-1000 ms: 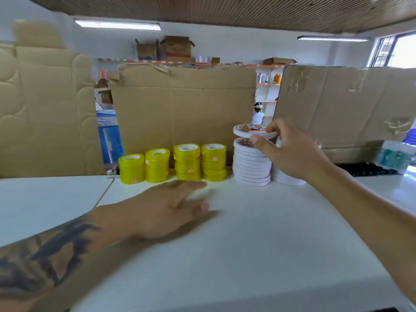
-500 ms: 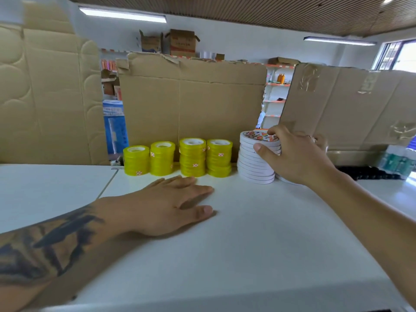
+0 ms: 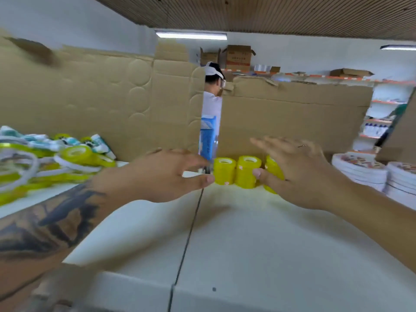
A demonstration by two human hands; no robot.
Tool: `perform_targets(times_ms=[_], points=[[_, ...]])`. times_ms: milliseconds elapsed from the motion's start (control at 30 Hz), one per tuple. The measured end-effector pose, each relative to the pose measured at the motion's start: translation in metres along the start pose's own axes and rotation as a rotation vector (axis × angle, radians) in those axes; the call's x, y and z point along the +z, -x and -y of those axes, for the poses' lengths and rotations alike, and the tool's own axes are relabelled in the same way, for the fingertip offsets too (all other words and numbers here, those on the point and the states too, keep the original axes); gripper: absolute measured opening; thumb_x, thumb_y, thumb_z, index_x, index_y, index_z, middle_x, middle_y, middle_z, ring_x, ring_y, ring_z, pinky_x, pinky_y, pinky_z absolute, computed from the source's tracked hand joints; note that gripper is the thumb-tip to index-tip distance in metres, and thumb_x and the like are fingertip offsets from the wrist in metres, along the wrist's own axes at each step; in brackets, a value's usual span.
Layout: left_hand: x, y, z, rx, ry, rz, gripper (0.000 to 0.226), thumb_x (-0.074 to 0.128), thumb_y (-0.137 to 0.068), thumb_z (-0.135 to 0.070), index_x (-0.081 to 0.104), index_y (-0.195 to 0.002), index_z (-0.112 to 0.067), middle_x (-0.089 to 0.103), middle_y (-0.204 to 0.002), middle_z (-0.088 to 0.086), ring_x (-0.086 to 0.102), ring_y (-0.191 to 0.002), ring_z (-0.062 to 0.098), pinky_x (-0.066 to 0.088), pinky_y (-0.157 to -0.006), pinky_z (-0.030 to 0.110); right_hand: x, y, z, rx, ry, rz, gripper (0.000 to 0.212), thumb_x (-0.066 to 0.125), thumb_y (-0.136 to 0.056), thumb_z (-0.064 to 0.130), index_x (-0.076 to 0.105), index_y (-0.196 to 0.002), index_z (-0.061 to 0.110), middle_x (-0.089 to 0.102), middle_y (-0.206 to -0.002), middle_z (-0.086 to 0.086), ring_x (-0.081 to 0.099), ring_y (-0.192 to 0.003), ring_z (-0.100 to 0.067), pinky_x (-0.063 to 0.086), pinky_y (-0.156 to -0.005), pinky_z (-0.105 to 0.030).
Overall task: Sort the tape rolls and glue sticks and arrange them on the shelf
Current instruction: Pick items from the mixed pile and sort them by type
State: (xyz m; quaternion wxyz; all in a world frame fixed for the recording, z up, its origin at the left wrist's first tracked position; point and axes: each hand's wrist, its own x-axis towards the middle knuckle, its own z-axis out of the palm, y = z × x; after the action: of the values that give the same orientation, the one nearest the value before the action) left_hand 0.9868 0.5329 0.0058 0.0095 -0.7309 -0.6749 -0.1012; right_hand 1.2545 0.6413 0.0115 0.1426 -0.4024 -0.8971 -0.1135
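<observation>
Bright, even light fills the frame, coming from a ceiling tube lamp [image 3: 191,35] at upper centre and a second at the upper right edge. Soft shadows fall on the white shelf [image 3: 247,255] under both forearms. Motion blur smears the whole picture (worst at the left edge), and wide-angle distortion bends the corners.

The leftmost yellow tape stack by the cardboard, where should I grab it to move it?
Grip the leftmost yellow tape stack low across its curved sides, from the front. It stands upright, its neighbour touches its right side, and cardboard blocks the back.
</observation>
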Motion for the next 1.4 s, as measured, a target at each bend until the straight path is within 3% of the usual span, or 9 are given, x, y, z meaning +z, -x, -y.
perform_targets(times_ms=[233, 400, 500, 667, 933, 1067, 1167, 1300, 1400], points=[[-0.019, 0.089, 0.122, -0.326, -0.218, -0.131, 0.085, 0.012, -0.074, -0.089, 0.041, -0.142, -0.048, 0.048, -0.148, -0.018, 0.046, -0.137, 0.018, 0.028, -0.119, 0.050, 0.022, -0.077, 0.141, -0.220, -0.185, 0.186, 0.067, 0.030, -0.098, 0.067, 0.004, -0.157, 0.050, 0.032, -0.159, 0.016, 0.030, -0.146, -0.012, 0.021, -0.117, -0.039], [-0.034, 0.141, 0.185, -0.451, -0.233, -0.291, 0.086, 0.040, -0.073, -0.088, 0.036, -0.148, -0.045, 0.046, -0.152, -0.011, 0.047, -0.138, 0.023, 0.034, -0.115, 0.046, 0.043, -0.117, 0.226, -0.372, -0.226, 0.212, 0.069, 0.030, -0.096, 0.071, 0.002, -0.156, 0.052, 0.020, -0.165, 0.019, 0.019, -0.152, -0.010, 0.011, -0.119, -0.037], [-0.039, 0.161, 0.218, -0.528, -0.225, -0.253, 0.097, 0.058, -0.072, -0.085, 0.026, -0.154, -0.043, 0.040, -0.157, -0.010, 0.043, -0.140, 0.022, 0.037, -0.112, 0.041, 0.051, -0.130, 0.271, -0.472, -0.225, 0.183, 0.072, 0.030, -0.093, 0.073, 0.003, -0.156, 0.051, 0.020, -0.165, 0.017, 0.017, -0.152, -0.009, 0.011, -0.120, -0.040], [-0.040, 0.182, 0.246, -0.565, -0.158, -0.140, 0.100, 0.064, -0.071, -0.083, 0.023, -0.155, -0.046, 0.044, -0.156, -0.017, 0.045, -0.140, 0.017, 0.038, -0.110, 0.037, 0.055, -0.144, 0.327, -0.566, -0.213, 0.138, 0.073, 0.032, -0.094, 0.075, 0.006, -0.156, 0.048, 0.018, -0.167, 0.013, 0.015, -0.153, -0.013, 0.011, -0.122, -0.045], [-0.048, 0.179, 0.261, -0.446, -0.117, -0.113, 0.095, 0.061, -0.064, -0.085, 0.021, -0.147, -0.059, 0.049, -0.148, -0.022, 0.048, -0.135, 0.013, 0.039, -0.111, 0.042, 0.053, -0.153, 0.359, -0.574, -0.164, 0.087, 0.074, 0.030, -0.093, 0.077, 0.005, -0.156, 0.048, 0.017, -0.167, 0.011, 0.014, -0.154, -0.014, 0.013, -0.122, -0.046], [-0.053, 0.174, 0.263, -0.426, -0.109, -0.121, 0.094, 0.061, -0.058, -0.093, 0.039, -0.141, -0.054, 0.058, -0.132, -0.024, 0.056, -0.121, 0.009, 0.050, -0.097, 0.038, 0.053, -0.150, 0.356, -0.563, -0.149, 0.065, 0.077, 0.023, -0.088, 0.080, 0.004, -0.155, 0.049, 0.018, -0.167, 0.009, 0.014, -0.154, -0.014, 0.013, -0.122, -0.045], [-0.052, 0.174, 0.260, -0.448, -0.049, -0.157, 0.094, 0.055, -0.065, -0.095, 0.046, -0.145, -0.047, 0.057, -0.140, -0.021, 0.054, -0.125, 0.010, 0.049, -0.100, 0.034, 0.051, -0.144, 0.348, -0.557, -0.151, 0.057, 0.074, 0.029, -0.093, 0.078, 0.004, -0.156, 0.048, 0.016, -0.166, 0.011, 0.013, -0.153, -0.013, 0.012, -0.121, -0.043], [-0.051, 0.174, 0.253, -0.472, 0.053, -0.256, 0.094, 0.023, -0.074, -0.097, 0.053, -0.142, -0.040, 0.062, -0.138, -0.015, 0.058, -0.123, 0.015, 0.049, -0.101, 0.038, 0.048, -0.138, 0.337, -0.545, -0.140, 0.070, 0.074, 0.032, -0.095, 0.074, 0.004, -0.157, 0.047, 0.015, -0.167, 0.009, 0.013, -0.153, -0.015, 0.012, -0.121, -0.045], [-0.051, 0.173, 0.249, -0.474, 0.070, -0.352, 0.062, 0.035, -0.096, -0.074, 0.057, -0.140, -0.036, 0.067, -0.128, -0.009, 0.061, -0.119, 0.020, 0.049, -0.095, 0.036, 0.048, -0.133, 0.327, -0.529, -0.161, 0.069, 0.075, 0.033, -0.094, 0.074, 0.004, -0.158, 0.047, 0.015, -0.167, 0.010, 0.013, -0.153, -0.015, 0.011, -0.122, -0.045]])
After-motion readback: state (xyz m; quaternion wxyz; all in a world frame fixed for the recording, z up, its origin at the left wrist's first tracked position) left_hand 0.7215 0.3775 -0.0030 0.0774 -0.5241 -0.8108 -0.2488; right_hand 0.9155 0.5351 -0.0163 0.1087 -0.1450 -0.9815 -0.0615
